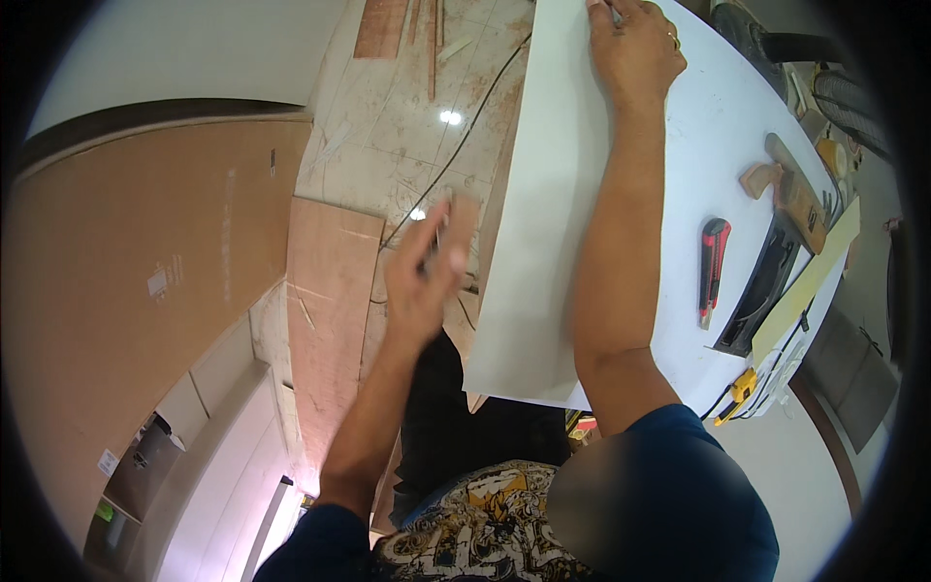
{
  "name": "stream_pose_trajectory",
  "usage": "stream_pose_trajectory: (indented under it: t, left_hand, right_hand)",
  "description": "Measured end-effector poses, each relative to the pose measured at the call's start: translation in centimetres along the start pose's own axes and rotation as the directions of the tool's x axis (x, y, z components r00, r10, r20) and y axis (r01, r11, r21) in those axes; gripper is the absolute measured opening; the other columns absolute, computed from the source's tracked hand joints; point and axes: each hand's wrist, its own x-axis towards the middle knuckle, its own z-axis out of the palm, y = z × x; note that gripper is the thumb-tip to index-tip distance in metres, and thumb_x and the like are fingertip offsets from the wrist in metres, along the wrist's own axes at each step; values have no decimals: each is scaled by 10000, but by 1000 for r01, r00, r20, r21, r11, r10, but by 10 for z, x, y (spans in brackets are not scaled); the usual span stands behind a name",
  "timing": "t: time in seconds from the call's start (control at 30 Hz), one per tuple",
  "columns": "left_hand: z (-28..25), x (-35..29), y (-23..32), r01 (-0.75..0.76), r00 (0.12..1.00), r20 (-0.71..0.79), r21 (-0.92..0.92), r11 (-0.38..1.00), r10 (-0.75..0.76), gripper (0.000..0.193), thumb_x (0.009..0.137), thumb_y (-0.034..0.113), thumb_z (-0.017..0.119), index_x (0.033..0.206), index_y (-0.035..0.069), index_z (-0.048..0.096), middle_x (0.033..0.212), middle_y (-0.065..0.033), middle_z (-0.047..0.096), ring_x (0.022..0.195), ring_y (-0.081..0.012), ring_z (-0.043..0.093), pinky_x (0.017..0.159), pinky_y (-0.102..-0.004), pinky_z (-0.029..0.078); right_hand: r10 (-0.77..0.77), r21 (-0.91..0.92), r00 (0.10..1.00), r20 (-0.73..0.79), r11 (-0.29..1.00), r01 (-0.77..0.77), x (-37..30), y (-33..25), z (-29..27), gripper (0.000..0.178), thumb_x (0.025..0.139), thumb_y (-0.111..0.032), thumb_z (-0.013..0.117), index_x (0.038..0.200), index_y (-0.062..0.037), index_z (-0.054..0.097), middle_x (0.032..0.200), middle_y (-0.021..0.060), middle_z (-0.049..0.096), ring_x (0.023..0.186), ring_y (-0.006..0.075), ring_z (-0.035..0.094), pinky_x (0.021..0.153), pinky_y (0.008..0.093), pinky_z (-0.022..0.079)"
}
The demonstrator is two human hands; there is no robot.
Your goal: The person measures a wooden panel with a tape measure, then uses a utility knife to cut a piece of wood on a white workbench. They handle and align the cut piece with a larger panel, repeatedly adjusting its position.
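Observation:
My left hand (427,272) is in the air left of the white worktop, smeared by motion. Something dark shows between its fingers, too blurred to name. Over the far end of the worktop (698,155), my right hand (635,53) has its fingers curled around a small greyish thing that I cannot make out. Along the worktop's left side lies a long pale cream sheet (543,213), and my right forearm stretches along its right edge. A red and black utility knife (714,267) lies right of that forearm, its blade end toward me.
A handsaw (800,209), a long black tool (761,286) and a yellow-green strip (805,286) lie at the right edge, near a yellow tool (742,388). A black cable (456,155) crosses the dusty tiled floor. Plywood (335,320) and a large brown panel (155,213) are at left.

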Motion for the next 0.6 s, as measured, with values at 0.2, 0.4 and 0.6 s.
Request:
stream_pose_trajectory:
  t: [0.2,0.4,0.6]
  left_hand:
    - [6,-97,10,32,999,25,-55,998,-31,704,953,331,729,1469,-97,517,1206,-190,615,1119,-277,579,987,-355,459]
    - [9,-64,6,-95,995,40,-37,995,96,601,942,133,744,1496,11,546,1125,-162,583,1001,-221,576,816,-325,504]
    - [37,44,28,-132,991,-10,-3,991,132,589,940,118,735,1483,-14,550,1034,-114,552,882,-150,552,693,-271,472]
  right_hand:
    - [22,-51,998,54,999,-20,2,-9,0,273,979,-286,599,1095,-107,770,1120,171,702,1106,375,647,951,541,503]
    - [21,-23,1000,23,1000,-20,3,-8,1,252,965,-271,619,1062,-107,783,1091,164,712,1084,374,656,946,525,509]
    - [115,100,993,-11,988,-114,4,7,18,210,948,-334,668,1059,-231,814,1107,21,700,1174,252,603,1011,529,381]
